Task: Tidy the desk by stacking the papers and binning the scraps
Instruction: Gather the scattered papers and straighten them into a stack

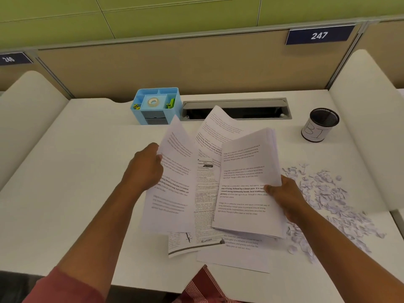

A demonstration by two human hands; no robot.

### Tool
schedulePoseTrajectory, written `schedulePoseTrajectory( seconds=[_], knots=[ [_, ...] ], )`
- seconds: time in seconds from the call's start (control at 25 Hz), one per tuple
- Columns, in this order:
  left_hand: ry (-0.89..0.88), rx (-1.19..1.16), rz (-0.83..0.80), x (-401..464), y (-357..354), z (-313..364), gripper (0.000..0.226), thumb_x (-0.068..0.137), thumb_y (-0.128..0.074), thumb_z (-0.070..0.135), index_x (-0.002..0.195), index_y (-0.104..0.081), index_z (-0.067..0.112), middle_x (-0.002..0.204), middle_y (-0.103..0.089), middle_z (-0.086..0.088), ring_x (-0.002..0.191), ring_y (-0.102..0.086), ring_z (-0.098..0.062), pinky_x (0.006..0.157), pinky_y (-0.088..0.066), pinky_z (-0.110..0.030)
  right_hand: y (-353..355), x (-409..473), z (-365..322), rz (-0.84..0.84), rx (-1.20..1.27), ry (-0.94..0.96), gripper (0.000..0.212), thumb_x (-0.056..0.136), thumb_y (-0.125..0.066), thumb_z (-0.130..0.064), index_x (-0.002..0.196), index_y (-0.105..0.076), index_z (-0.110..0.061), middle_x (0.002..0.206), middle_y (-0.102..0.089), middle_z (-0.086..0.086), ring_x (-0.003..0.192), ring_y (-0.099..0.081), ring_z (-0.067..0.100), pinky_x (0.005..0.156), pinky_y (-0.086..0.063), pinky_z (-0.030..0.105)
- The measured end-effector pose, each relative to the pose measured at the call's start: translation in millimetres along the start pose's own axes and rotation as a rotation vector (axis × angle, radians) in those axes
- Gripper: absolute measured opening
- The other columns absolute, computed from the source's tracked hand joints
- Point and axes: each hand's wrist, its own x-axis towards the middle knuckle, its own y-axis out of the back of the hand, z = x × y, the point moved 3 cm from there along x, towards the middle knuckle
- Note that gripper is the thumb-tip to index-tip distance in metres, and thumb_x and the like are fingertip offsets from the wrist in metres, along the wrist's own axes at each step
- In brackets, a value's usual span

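Head view, near to far; I see loose sheets (234, 256) flat on the desk (76, 171) edge; my right hand (284, 196) pinches a paper stack (247, 178), my left hand (146, 167) grips one sheet (172, 184), both lifted; scraps (328, 200) heaped right; mesh bin (320, 125) and blue organiser (156, 104) at back.

Left sleeve (65, 287) – faded red, pushed up – forearms bare
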Motion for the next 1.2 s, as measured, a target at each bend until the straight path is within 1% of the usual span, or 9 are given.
schedulePoseTrajectory(
  seconds=[0.12,0.24,0.36,0.48,0.72,0.84,0.96,1.08,1.2],
  knots=[
    [-0.005,0.026,0.032,-1,21,4,0.01,0.106,-0.043,0.02,0.111,-0.051,0.015,0.109,-0.06,-0.008,0.077,-0.052,-0.014,0.068,-0.041,-0.034,-2,-3,-7,-0.005,0.009,0.023,0.029,0.095,-0.061,0.0,0.117,-0.062,-0.02,0.096,-0.073,0.003,0.083,-0.073,0.028,0.059,-0.057,0.034],
    [0.048,0.084,0.088,-2,44,9,0.026,0.107,-0.045,0.023,0.131,-0.052,0.016,0.127,-0.061,-0.009,0.085,-0.053,-0.016,0.071,-0.044,-0.035,-6,-5,-13,-0.025,0.001,0.045,0.028,0.096,-0.062,-0.002,0.117,-0.062,-0.021,0.101,-0.073,0.005,0.087,-0.073,0.03,0.065,-0.059,0.038],
    [0.022,0.13,0.173,-3,66,10,0.024,0.107,-0.044,0.025,0.129,-0.051,0.016,0.122,-0.063,-0.009,0.076,-0.054,-0.015,0.064,-0.042,-0.032,-10,-8,-18,-0.038,-0.01,0.077,0.026,0.095,-0.061,-0.001,0.111,-0.064,-0.022,0.101,-0.074,0.005,0.088,-0.073,0.031,0.073,-0.06,0.043],
    [-0.026,0.084,0.222,-3,77,10,0.028,0.107,-0.043,0.028,0.133,-0.05,0.016,0.119,-0.063,-0.007,0.083,-0.057,-0.019,0.069,-0.044,-0.035,-13,-11,-22,-0.043,0.003,0.102,0.029,0.094,-0.061,0.0,0.1,-0.066,-0.027,0.099,-0.074,0.004,0.088,-0.073,0.031,0.077,-0.061,0.047],
    [-0.101,-0.158,0.225,-6,87,13,0.025,0.107,-0.045,0.026,0.129,-0.054,0.018,0.108,-0.061,0.003,0.09,-0.058,-0.018,0.076,-0.044,-0.032,-20,-13,-21,-0.122,0.148,0.043,0.034,0.092,-0.068,-0.001,0.123,-0.065,-0.015,0.107,-0.077,0.009,0.094,-0.074,0.034,0.084,-0.06,0.056],
    [-0.118,-0.503,0.135,2,65,13,0.012,0.105,-0.051,0.018,0.109,-0.061,0.023,0.095,-0.067,0.012,0.081,-0.064,-0.004,0.067,-0.046,-0.023,-26,-23,-21,-0.24,0.264,0.026,0.04,0.091,-0.067,0.002,0.129,-0.062,-0.009,0.112,-0.075,0.014,0.099,-0.073,0.036,0.083,-0.06,0.054],
    [-0.045,-0.587,0.007,9,7,9,0.01,0.103,-0.054,0.015,0.104,-0.064,0.017,0.094,-0.07,0.007,0.078,-0.065,-0.006,0.066,-0.047,-0.021,-37,-39,-22,-0.339,0.322,0.029,0.045,0.088,-0.07,-0.005,0.131,-0.06,-0.009,0.118,-0.073,0.017,0.104,-0.071,0.039,0.083,-0.06,0.055],
    [0.055,-0.613,-0.086,4,-45,6,0.013,0.103,-0.055,0.026,0.108,-0.062,0.016,0.107,-0.071,0.002,0.095,-0.069,-0.017,0.081,-0.056,-0.031,-48,-51,-25,-0.425,0.363,0.036,0.044,0.088,-0.067,-0.014,0.131,-0.062,-0.013,0.122,-0.071,0.018,0.109,-0.069,0.041,0.09,-0.057,0.057],
    [0.087,-0.686,-0.093,-6,-66,6,0.02,0.101,-0.057,0.033,0.117,-0.056,0.02,0.115,-0.069,0.002,0.101,-0.068,-0.017,0.092,-0.058,-0.044,-51,-58,-25,-0.457,0.422,0.017,0.043,0.088,-0.065,-0.016,0.131,-0.063,-0.014,0.123,-0.07,0.019,0.108,-0.069,0.041,0.084,-0.059,0.052]
  ],
)
